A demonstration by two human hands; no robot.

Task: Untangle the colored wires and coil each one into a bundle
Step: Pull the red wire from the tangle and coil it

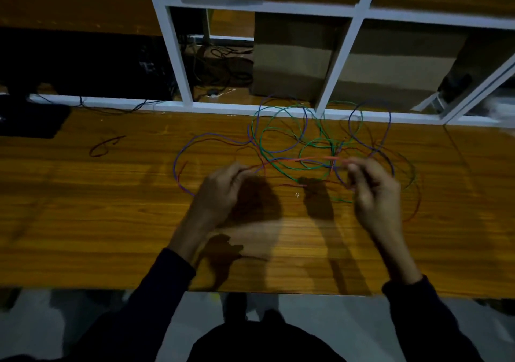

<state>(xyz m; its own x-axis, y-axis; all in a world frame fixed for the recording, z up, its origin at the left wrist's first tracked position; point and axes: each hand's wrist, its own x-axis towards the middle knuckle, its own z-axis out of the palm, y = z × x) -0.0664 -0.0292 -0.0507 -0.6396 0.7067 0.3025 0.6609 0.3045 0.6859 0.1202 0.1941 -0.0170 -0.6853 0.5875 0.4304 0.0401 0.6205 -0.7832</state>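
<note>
Head view is showing the left hand [223, 186] and the right hand [370, 183] held well apart, each pinching the orange wire [303, 159] and stretching it above the wooden table [111, 208]. It is passing through the green wire [267, 127] and purple wire [211, 136] loops lying tangled behind. Pulling harder is likely risking tightening a crossing into a knot or dragging the heap off the far edge.
</note>
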